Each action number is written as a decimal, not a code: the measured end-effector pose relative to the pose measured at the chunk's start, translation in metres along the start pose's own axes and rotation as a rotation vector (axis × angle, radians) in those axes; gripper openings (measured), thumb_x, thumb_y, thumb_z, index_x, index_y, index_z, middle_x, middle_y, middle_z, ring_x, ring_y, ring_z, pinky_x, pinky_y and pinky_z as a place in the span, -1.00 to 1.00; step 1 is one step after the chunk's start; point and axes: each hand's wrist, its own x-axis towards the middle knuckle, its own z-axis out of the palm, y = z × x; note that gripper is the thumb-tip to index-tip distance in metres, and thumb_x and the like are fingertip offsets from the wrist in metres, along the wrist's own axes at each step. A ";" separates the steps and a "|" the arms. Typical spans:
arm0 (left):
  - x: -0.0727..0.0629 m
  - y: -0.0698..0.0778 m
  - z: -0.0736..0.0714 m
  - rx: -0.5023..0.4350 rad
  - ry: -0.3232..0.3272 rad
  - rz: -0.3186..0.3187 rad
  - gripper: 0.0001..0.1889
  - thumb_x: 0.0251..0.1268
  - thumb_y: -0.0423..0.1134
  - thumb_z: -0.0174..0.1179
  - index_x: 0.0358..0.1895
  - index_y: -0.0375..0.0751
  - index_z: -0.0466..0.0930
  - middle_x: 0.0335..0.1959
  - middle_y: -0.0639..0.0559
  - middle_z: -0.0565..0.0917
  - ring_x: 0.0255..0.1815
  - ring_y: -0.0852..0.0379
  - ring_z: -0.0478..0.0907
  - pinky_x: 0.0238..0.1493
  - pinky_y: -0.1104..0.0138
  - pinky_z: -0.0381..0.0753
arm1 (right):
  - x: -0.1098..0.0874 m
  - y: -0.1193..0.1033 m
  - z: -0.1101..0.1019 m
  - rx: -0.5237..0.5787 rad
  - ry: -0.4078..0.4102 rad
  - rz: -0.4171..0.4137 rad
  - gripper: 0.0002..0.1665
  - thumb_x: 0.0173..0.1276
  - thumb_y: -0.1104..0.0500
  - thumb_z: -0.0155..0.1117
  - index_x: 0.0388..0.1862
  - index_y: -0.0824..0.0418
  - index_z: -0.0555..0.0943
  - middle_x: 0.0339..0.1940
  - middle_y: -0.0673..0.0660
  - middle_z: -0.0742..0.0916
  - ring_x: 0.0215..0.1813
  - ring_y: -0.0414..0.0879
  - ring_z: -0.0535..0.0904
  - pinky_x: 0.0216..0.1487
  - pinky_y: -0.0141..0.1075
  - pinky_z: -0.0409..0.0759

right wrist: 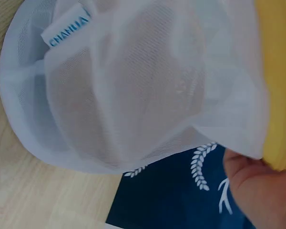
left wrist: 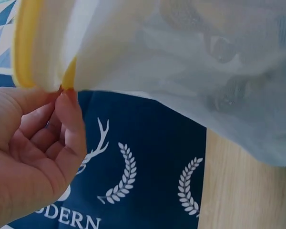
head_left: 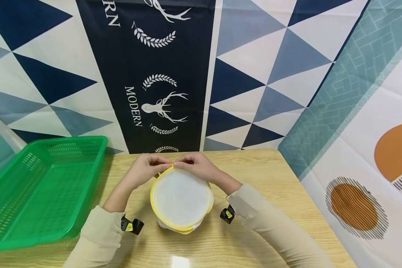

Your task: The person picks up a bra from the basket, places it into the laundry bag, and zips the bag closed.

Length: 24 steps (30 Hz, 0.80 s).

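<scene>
A round white mesh laundry bag (head_left: 182,197) with yellow trim stands on the table, its flat top facing up. At the far side of its rim, my left hand (head_left: 142,173) pinches the yellow edging between thumb and fingers. Right beside it, my right hand (head_left: 202,169) grips the same rim, the two sets of fingertips close together. The left wrist view shows a small yellow tip (left wrist: 69,74) at the left thumb and fingers. In the right wrist view, a label (right wrist: 66,26) reading CHAHUA lies on the see-through mesh wall; the right fingers are partly hidden behind the yellow band (right wrist: 279,86).
A green plastic basket (head_left: 50,163) with perforated sides stands at the left of the wooden table (head_left: 254,175). Behind the table hangs a patterned cloth (head_left: 241,85); another printed sheet (head_left: 358,149) borders the right side. Each wrist wears a small black camera.
</scene>
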 end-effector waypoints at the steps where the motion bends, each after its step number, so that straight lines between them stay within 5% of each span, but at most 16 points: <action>1: 0.000 0.001 0.001 0.000 0.004 0.002 -0.78 0.23 -0.21 0.23 -0.12 -0.22 0.68 -0.26 -0.09 0.69 -0.44 0.13 0.53 -0.35 0.26 0.61 | 0.000 -0.001 0.000 -0.013 -0.009 0.001 -0.72 0.32 0.06 0.22 -0.11 0.19 0.69 -0.17 0.09 0.72 -0.26 -0.24 0.55 -0.25 -0.41 0.54; 10: 0.000 0.009 0.005 0.015 0.039 0.002 -0.78 0.21 -0.18 0.25 -0.15 -0.22 0.68 -0.32 -0.06 0.66 -0.45 0.12 0.51 -0.38 0.29 0.59 | -0.003 -0.012 -0.010 -0.160 -0.059 0.031 -0.66 0.18 0.13 0.37 -0.07 0.20 0.64 -0.35 0.07 0.65 -0.39 -0.20 0.44 -0.37 -0.43 0.45; 18: -0.001 0.014 0.005 -0.006 0.028 -0.029 -0.76 0.21 -0.17 0.25 -0.14 -0.22 0.67 -0.25 -0.17 0.67 -0.44 0.10 0.53 -0.40 0.32 0.61 | -0.008 -0.016 -0.014 -0.355 -0.007 0.031 -0.71 0.11 0.00 0.43 -0.29 0.17 0.66 -0.47 0.02 0.62 -0.42 -0.19 0.42 -0.45 -0.44 0.39; 24: -0.001 0.013 0.006 -0.012 0.034 -0.055 -0.77 0.23 -0.17 0.24 -0.13 -0.22 0.67 -0.23 -0.19 0.67 -0.40 0.07 0.55 -0.37 0.32 0.61 | -0.014 -0.019 -0.013 -0.460 0.042 0.001 -0.70 0.11 0.03 0.43 -0.23 0.16 0.66 -0.38 0.05 0.56 -0.33 -0.15 0.41 -0.34 -0.41 0.41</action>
